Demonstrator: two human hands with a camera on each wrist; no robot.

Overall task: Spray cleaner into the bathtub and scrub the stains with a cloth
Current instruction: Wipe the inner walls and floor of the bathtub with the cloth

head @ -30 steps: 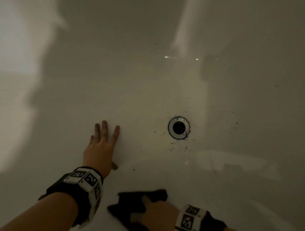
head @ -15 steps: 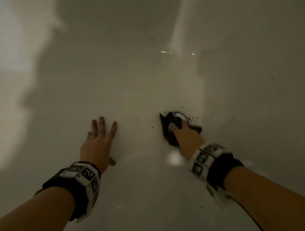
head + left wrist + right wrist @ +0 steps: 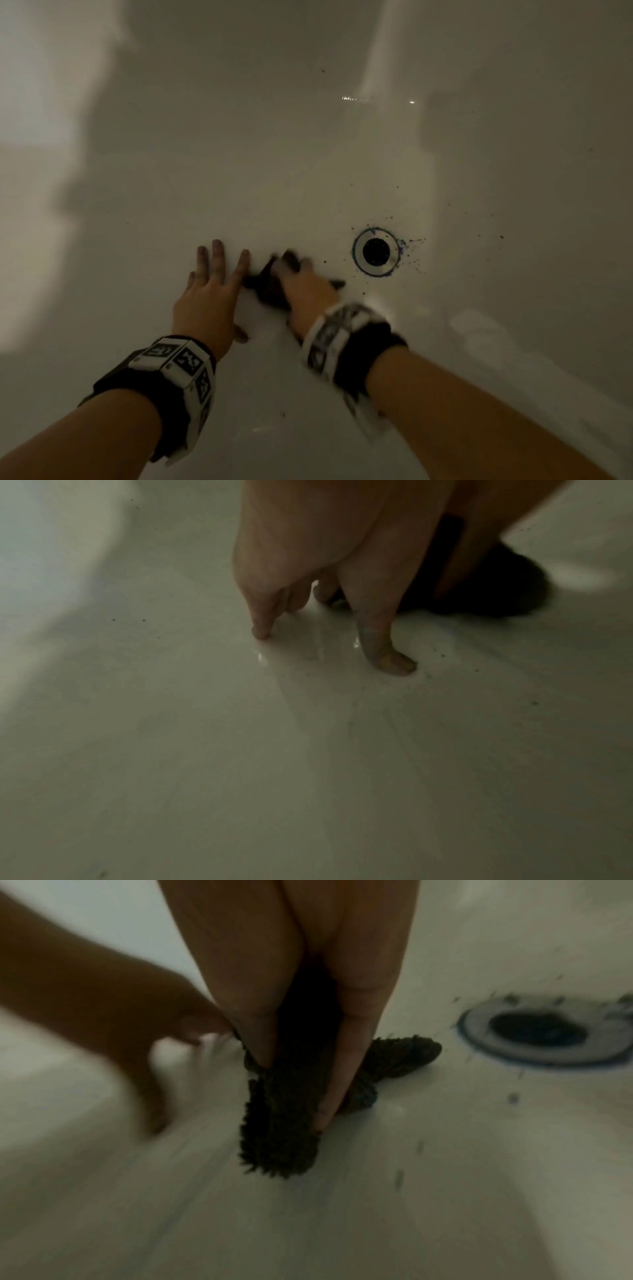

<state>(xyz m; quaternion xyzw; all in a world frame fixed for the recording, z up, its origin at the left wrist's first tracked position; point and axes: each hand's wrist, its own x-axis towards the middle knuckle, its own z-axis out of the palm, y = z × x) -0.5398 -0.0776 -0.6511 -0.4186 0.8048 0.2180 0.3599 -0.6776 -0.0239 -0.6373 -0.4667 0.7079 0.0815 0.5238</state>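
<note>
Down on the bathtub floor: two hands work near the drain (image 3: 376,251).
Left hand (image 3: 209,298): spread flat, fingers straight, pressing the white bathtub (image 3: 308,171) floor for support. It has not moved.
Right hand (image 3: 306,291): fingers pressed down on the dark fuzzy cloth (image 3: 281,1131), pinning it to the floor.
Cloth spot: just beside the left hand, a little way left of the drain.
What changed: half a second ago the cloth was on the drain; now it has slid left, so the drain shows again.
Dirt: dark specks (image 3: 416,262) still sit around the drain.
My guess: scrubbing is going on, and more wipes are needed.
</note>
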